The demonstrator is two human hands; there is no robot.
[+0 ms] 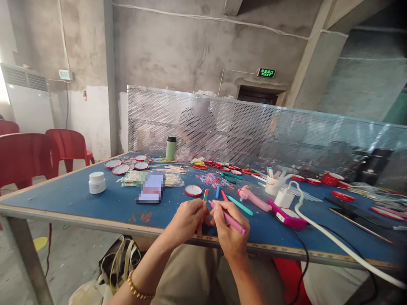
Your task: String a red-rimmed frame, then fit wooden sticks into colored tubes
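My left hand pinches a small flat stick, held upright, with green and red colouring at its top. My right hand is closed round a pink marker, whose tip points at the stick; whether it touches cannot be made out. Just beyond my hands lie a blue marker or cap, a red pen and a teal marker. A round red-rimmed disc lies flat behind my left hand. My fingers hide the lower part of the stick.
A blurred phone, a white jar and a green bottle stand or lie to the left. At right are a paper cup, a pink tool, a magenta device and a white cable. A perforated metal screen backs the table.
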